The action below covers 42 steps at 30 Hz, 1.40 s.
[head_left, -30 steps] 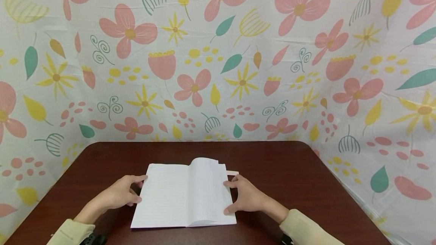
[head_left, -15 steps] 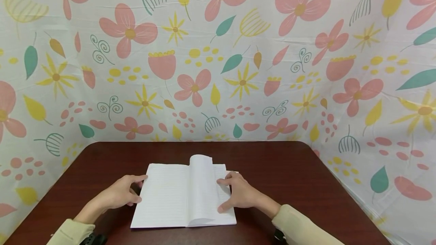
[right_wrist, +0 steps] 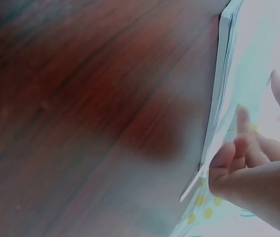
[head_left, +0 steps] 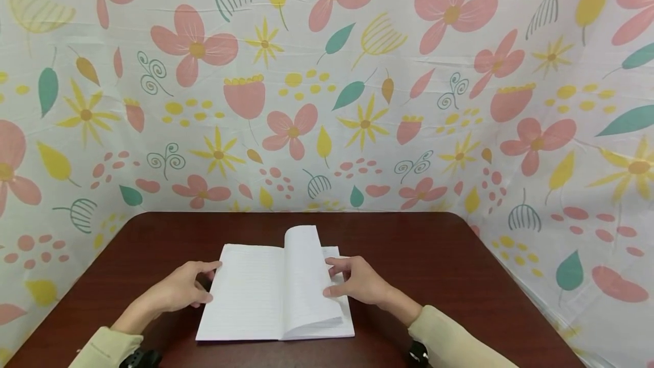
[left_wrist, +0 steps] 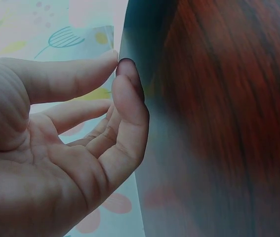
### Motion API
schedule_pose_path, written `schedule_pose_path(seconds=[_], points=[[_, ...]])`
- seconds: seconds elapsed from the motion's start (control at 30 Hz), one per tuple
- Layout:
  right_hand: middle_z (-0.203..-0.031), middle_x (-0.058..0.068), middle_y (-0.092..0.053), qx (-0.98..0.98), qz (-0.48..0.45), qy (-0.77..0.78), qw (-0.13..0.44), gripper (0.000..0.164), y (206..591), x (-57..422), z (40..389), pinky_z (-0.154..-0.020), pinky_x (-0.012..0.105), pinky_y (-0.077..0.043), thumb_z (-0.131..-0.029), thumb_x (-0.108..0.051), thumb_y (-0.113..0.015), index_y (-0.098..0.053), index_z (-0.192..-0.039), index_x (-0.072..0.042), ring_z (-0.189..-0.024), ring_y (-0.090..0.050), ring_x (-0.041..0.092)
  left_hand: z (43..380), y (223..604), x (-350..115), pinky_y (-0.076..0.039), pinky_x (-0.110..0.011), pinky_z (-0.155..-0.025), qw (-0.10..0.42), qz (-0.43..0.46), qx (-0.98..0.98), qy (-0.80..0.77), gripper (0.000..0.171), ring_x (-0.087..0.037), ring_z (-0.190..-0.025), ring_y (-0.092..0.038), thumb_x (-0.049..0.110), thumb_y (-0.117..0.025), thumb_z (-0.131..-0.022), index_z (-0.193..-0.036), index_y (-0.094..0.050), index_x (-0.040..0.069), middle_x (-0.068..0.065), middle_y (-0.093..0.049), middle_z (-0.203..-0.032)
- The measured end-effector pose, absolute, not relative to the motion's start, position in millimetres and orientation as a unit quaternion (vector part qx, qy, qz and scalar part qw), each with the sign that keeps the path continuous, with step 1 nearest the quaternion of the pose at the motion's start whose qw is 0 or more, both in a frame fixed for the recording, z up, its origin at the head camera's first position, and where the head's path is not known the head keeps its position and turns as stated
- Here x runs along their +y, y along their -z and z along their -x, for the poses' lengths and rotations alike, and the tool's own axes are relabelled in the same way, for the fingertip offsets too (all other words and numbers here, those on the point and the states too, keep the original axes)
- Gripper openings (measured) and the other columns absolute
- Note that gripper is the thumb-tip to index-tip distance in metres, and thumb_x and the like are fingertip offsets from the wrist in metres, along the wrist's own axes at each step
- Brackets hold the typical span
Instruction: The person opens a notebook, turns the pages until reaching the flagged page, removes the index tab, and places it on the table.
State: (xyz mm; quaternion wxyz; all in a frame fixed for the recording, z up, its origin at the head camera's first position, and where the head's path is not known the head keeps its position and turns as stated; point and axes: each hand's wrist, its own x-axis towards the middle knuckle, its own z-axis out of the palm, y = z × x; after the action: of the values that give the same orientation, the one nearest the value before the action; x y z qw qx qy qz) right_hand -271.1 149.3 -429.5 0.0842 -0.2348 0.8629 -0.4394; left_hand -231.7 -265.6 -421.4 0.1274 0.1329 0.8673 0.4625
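Observation:
An open notebook (head_left: 245, 294) with lined white pages lies on the dark wooden table. At its left edge is my left hand (head_left: 176, 288), pinching the margin between thumb and finger; the left wrist view shows the fingertips meeting there. My right hand (head_left: 363, 280) is at the notebook's right side, with the thumb over a raised page (head_left: 304, 283) and the fingers at its edge, pinching it. This page arches up from the spine, its top standing above the notebook. Beneath it, part of the right-hand page stack (right_wrist: 220, 84) shows in the right wrist view.
A narrow pale strip (right_wrist: 191, 185) sticks out past the notebook's edge. The reddish-brown table (head_left: 409, 243) has rounded far corners. A white cloth with flowers (head_left: 291, 129) hangs behind and beside it. Dark bands (head_left: 140, 358) sit at both wrists.
My right hand has moved left and slightly away, onto the raised page. That page has lifted higher, and its near corner has swung out from a curl. My left hand stays put.

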Motion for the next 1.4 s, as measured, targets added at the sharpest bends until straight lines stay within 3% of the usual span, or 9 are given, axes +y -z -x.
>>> schedule_pose_path(seconds=[0.27, 0.47, 0.7, 0.97, 1.4], points=[[-0.095, 0.003, -0.075, 0.85, 0.231, 0.465, 0.083, 0.074, 427, 147, 270, -0.075, 0.027, -0.054, -0.084, -0.01, -0.089, -0.055, -0.147, 0.01, -0.089, -0.066, 0.017, 232, 421, -266, -0.055, -0.035, -0.061, 0.128, -0.133, 0.865, -0.467, 0.074, -0.028, -0.072, -0.064, -0.013, -0.075, -0.085, -0.15, -0.041, -0.019, -0.019, -0.051, -0.114], [-0.096, 0.006, -0.077, 0.827, 0.256, 0.491, 0.097, 0.084, 424, 146, 268, -0.071, 0.025, -0.049, -0.086, -0.007, -0.087, -0.043, -0.157, 0.005, -0.078, -0.06, 0.016, 233, 421, -266, -0.055, -0.035, -0.061, 0.13, -0.128, 0.866, -0.466, 0.074, -0.028, -0.073, -0.065, -0.014, -0.076, -0.085, -0.15, -0.041, -0.019, -0.019, -0.051, -0.114], [-0.101, 0.009, -0.077, 0.813, 0.265, 0.506, 0.111, 0.079, 418, 143, 266, -0.064, 0.024, -0.042, -0.086, -0.007, -0.087, -0.048, -0.155, 0.002, -0.077, -0.055, 0.014, 233, 420, -265, -0.055, -0.035, -0.061, 0.13, -0.133, 0.867, -0.463, 0.074, -0.027, -0.074, -0.066, -0.014, -0.075, -0.085, -0.15, -0.041, -0.019, -0.018, -0.051, -0.113], [-0.101, 0.007, -0.078, 0.791, 0.268, 0.534, 0.131, 0.076, 418, 134, 270, -0.071, 0.025, -0.044, -0.088, -0.008, -0.085, -0.05, -0.156, -0.002, -0.078, -0.058, 0.014, 232, 417, -264, -0.054, -0.034, -0.061, 0.132, -0.13, 0.863, -0.471, 0.073, -0.027, -0.073, -0.066, -0.015, -0.075, -0.085, -0.149, -0.041, -0.02, -0.018, -0.052, -0.113], [-0.103, 0.007, -0.078, 0.776, 0.277, 0.552, 0.133, 0.075, 411, 110, 270, -0.071, 0.024, -0.042, -0.089, -0.008, -0.084, -0.05, -0.156, -0.003, -0.079, -0.056, 0.012, 232, 417, -264, -0.055, -0.036, -0.062, 0.139, -0.123, 0.862, -0.471, 0.073, -0.027, -0.074, -0.066, -0.013, -0.076, -0.086, -0.15, -0.041, -0.019, -0.018, -0.051, -0.113]])
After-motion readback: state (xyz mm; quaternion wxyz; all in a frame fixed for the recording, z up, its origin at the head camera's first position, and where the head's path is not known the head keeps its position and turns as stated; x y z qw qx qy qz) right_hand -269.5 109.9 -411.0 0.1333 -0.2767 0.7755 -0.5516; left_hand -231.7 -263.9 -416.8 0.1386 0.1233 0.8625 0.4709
